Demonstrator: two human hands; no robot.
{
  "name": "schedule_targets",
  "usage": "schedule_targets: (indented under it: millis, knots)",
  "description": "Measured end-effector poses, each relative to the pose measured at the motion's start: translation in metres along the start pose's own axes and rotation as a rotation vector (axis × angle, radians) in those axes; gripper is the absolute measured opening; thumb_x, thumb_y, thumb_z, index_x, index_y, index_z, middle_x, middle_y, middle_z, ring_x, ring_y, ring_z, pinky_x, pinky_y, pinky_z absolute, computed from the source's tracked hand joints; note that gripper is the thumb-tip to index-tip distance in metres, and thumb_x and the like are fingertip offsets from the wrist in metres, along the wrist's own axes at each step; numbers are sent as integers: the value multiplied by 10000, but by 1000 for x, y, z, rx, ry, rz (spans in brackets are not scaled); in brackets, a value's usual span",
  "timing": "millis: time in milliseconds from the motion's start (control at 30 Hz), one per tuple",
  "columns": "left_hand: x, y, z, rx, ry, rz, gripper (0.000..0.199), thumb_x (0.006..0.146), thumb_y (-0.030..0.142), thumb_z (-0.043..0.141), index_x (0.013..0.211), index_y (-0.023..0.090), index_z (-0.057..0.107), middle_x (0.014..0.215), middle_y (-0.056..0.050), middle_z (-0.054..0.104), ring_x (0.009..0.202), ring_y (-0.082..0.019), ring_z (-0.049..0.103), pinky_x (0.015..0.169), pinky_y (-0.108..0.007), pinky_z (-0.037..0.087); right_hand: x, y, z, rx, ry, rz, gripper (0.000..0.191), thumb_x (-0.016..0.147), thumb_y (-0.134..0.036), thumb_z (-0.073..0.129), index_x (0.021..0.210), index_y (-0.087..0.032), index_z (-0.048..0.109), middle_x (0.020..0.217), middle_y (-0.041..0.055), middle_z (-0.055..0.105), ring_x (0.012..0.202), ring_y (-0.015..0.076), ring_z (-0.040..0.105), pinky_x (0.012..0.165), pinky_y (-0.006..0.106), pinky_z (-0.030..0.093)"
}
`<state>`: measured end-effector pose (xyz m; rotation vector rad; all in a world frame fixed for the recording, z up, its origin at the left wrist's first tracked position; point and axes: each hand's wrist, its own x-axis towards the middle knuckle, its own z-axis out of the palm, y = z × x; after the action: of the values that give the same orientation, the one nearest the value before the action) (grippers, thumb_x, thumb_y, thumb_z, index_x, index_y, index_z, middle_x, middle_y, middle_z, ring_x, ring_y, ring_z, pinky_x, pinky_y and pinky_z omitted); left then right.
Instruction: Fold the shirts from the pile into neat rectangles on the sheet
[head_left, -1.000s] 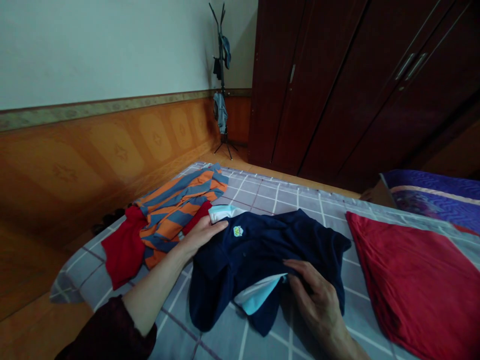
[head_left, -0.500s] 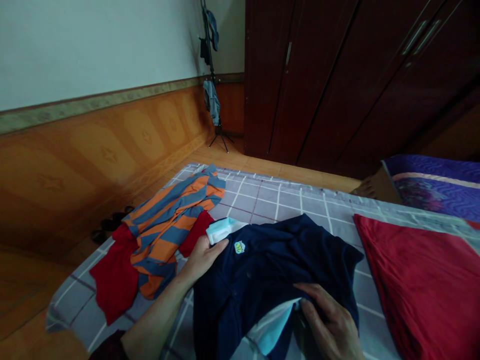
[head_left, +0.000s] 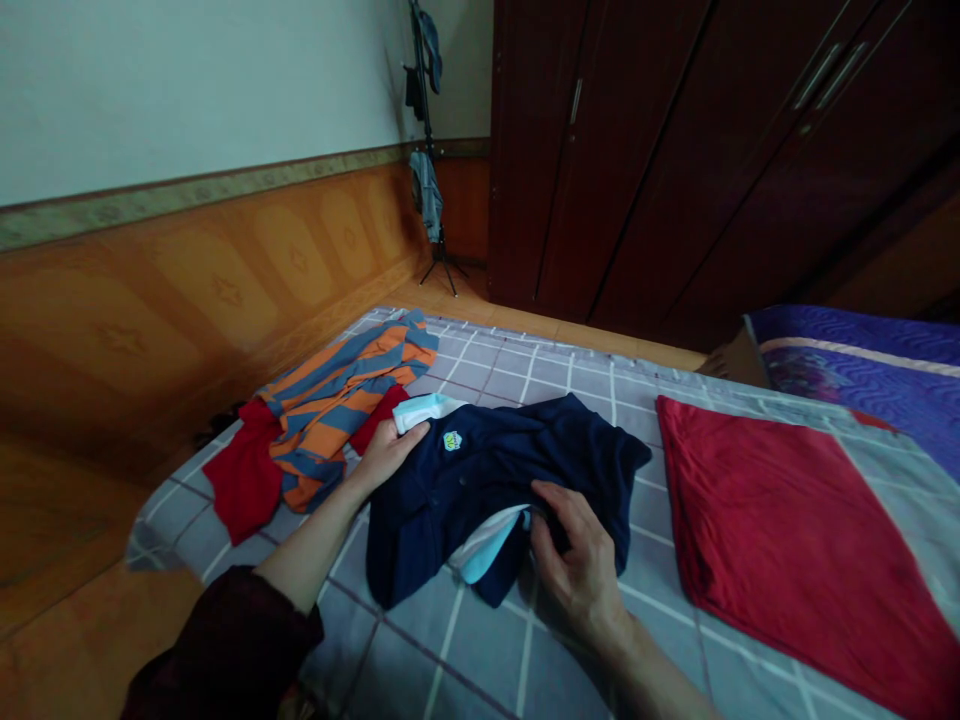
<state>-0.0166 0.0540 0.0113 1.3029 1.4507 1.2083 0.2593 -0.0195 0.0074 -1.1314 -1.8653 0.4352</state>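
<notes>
A navy polo shirt (head_left: 480, 480) lies bunched on a grey checked bedsheet (head_left: 465, 650), with a small badge (head_left: 451, 441) on its chest. My left hand (head_left: 385, 453) grips the shirt beside its light blue collar (head_left: 417, 411). My right hand (head_left: 577, 565) has its fingers in a fold at the shirt's lower part, next to a light blue lining (head_left: 484, 545). An orange and blue striped garment (head_left: 341, 415) and a red garment (head_left: 244, 470) lie just left of my left hand.
A folded red cloth (head_left: 787, 540) lies on the bedsheet to the right. Purple bedding (head_left: 847, 355) is beyond it. A dark wooden wardrobe (head_left: 637, 150) and a black clothes stand (head_left: 427, 150) with hanging clothes stand at the back. Wood panelling runs along the left wall.
My view has tilted and pulled back, so the shirt sits higher and smaller. My right hand has moved up and left, with the shirt's lower part gathered more tightly under it.
</notes>
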Motion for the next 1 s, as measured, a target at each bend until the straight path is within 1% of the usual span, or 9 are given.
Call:
schedule_targets:
  millis: [67, 167, 267, 400, 500, 667, 800, 900, 1000]
  knots:
    - [-3, 2, 3, -33, 30, -8, 238, 678, 329, 731, 849, 164, 716, 861, -41, 713, 891, -244, 624, 869, -293, 437, -5, -16, -1, -10, -5, -168, 367, 836, -112, 469, 1189, -195, 521, 1188, 128, 589, 1094, 236, 556, 905, 426, 467]
    - [-6, 5, 6, -56, 61, -25, 218, 639, 309, 757, 800, 169, 713, 805, -33, 710, 853, -246, 626, 827, -293, 452, -17, -39, 5, -48, -216, -332, 400, 828, -154, 503, 1227, -186, 504, 1266, 129, 551, 1167, 257, 501, 941, 434, 445]
    - [-7, 6, 8, -58, 73, -29, 238, 640, 314, 758, 822, 167, 718, 817, -36, 714, 841, -245, 629, 809, -293, 457, -24, -46, 21, -189, -386, -311, 454, 811, -256, 562, 1249, -146, 517, 1256, 155, 559, 1159, 305, 494, 919, 454, 454]
    - [-6, 4, 6, -76, 75, -32, 300, 643, 358, 760, 858, 153, 720, 881, -54, 719, 886, -249, 632, 840, -295, 450, -14, -35, 26, -275, -377, -210, 310, 777, -130, 496, 1048, -154, 643, 895, 116, 657, 853, 252, 587, 744, 385, 492]
    - [-5, 0, 2, -102, 81, -35, 367, 660, 389, 750, 922, 136, 703, 914, -71, 716, 932, -255, 628, 863, -314, 450, 1, -23, 8, -49, -224, 18, 209, 809, -182, 471, 864, -178, 672, 779, 70, 647, 755, 201, 594, 692, 319, 477]
    - [-6, -10, -7, -293, 44, -171, 451, 673, 379, 735, 1021, 116, 624, 770, -45, 690, 703, -189, 648, 614, -250, 495, 22, 2, -23, 509, 112, 789, 319, 731, -477, 638, 823, -173, 650, 507, -31, 564, 441, 128, 516, 420, 225, 381]
    - [-8, -11, -6, -201, 4, -200, 680, 693, 361, 720, 1274, 142, 443, 767, -11, 656, 524, -129, 575, 417, -189, 408, 27, 20, -26, 707, 211, 1003, 401, 595, -476, 763, 820, -168, 640, 571, -7, 639, 502, 144, 589, 473, 227, 451]
    - [-14, -4, -2, -127, -24, -88, 889, 748, 296, 668, 1456, 180, 144, 1200, -109, 585, 938, -191, 631, 744, -252, 517, 28, 24, -25, 748, 198, 1050, 383, 605, -454, 769, 832, -171, 648, 604, 4, 665, 527, 158, 617, 492, 234, 475]
    - [-22, 4, 0, 73, -45, 85, 906, 809, 201, 559, 1481, 233, -48, 1498, -112, 265, 1299, -231, 393, 1063, -348, 336, 31, 23, -28, 816, 227, 1099, 349, 592, -416, 784, 807, -173, 657, 625, 7, 680, 546, 170, 639, 518, 243, 500]
